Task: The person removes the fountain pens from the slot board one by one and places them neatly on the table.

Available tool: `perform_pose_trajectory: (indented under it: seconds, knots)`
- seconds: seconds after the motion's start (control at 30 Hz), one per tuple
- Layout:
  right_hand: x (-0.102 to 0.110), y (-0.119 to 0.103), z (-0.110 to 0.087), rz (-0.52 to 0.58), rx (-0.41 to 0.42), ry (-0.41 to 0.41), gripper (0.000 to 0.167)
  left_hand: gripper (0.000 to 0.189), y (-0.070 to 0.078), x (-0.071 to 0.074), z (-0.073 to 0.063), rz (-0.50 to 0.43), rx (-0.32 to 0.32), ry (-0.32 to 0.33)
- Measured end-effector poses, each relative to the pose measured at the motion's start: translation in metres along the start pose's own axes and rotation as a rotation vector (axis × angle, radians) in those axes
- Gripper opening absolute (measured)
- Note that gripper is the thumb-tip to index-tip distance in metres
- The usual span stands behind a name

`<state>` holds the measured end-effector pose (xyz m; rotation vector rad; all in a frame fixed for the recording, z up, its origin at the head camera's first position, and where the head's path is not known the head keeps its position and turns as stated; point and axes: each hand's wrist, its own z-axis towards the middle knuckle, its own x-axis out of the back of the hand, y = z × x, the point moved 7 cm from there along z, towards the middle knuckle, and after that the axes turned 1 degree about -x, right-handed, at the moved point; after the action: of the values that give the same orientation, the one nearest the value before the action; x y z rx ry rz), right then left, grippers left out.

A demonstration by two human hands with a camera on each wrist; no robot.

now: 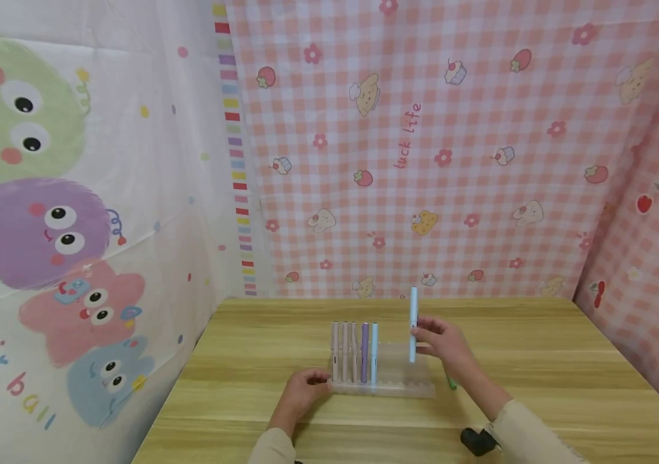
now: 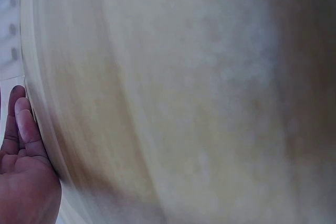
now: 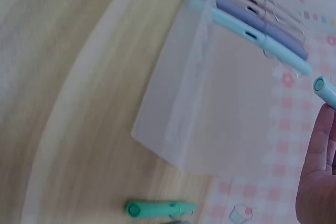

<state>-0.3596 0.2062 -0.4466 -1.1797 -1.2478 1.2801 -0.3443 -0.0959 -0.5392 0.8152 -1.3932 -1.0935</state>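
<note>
Pen stands upright, pinched by the right hand; left hand touches the rack — gripping, I can't tell — half-hidden green pen lying nearer the desk's right edge.

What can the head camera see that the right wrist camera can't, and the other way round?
Only the head view: the left hand, the black object near the right sleeve, and the big-eyed fuzzy characters.

Only the right wrist view: the round end face of the held light blue pen, and a bluish sliver below the green pen.

Both: the right hand holding that pen, the green pen, the clear pen stand, the purple pen, the pink checked curtain and the wooden table.
</note>
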Motion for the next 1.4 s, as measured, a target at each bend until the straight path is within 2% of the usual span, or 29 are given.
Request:
perform_pose_trajectory:
  seconds: [0.33,0.6,1.03,1.27,1.4]
  knots:
    - [0.04,0.005,0.009,-0.012,-0.053,0.061,0.046,0.018,-0.001,0.0,0.0,-0.012,-0.009,0.006]
    - [0.068,0.013,0.012,-0.076,-0.082,0.089,0.054,0.018,-0.001,0.0,0.0,-0.017,-0.01,0.014]
    - [0.119,0.036,0.01,-0.125,-0.104,0.059,0.06,0.019,0.0,0.0,0.0,0.0,-0.003,0.002]
    - [0.145,0.055,0.009,-0.121,-0.139,0.031,0.06,0.019,0.001,0.0,-0.001,-0.011,-0.008,-0.001]
    - [0.155,0.066,0.005,-0.145,-0.187,0.051,0.06,0.019,0.001,0.0,-0.001,-0.016,-0.003,0.0]
